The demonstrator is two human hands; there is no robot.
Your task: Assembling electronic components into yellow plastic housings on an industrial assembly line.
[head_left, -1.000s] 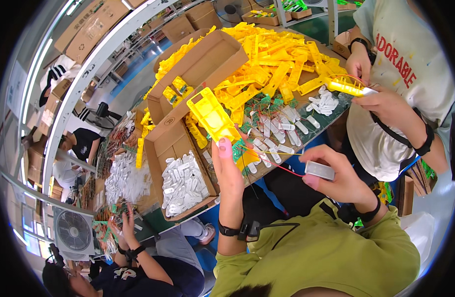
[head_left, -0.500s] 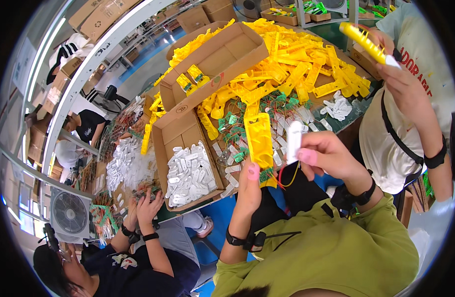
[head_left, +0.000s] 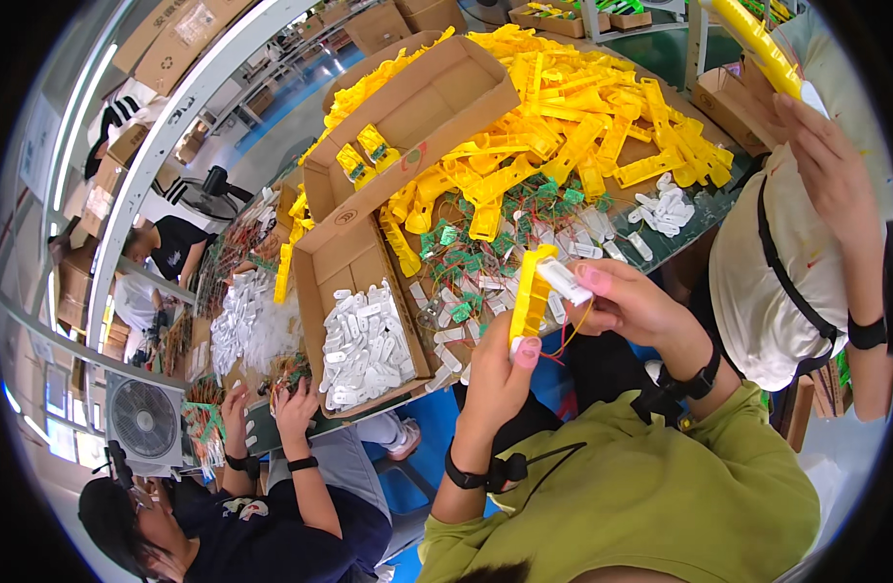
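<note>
Raised yellow housing (head_left: 530, 294) now meets white piece (head_left: 566, 282).

I see a cardboard box (head_left: 367, 342) holding white plastic pieces (head_left: 361, 346). A second open cardboard box (head_left: 419, 115) lies beyond it, containing two yellow parts with green boards (head_left: 364, 154). A heap of yellow plastic parts (head_left: 572, 121) covers the table (head_left: 704, 209). A fan (head_left: 143, 420) stands at lower left.

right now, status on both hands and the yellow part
Left hand shut on yellow part. Right hand shut on white piece at its top. Nothing between them.
</note>
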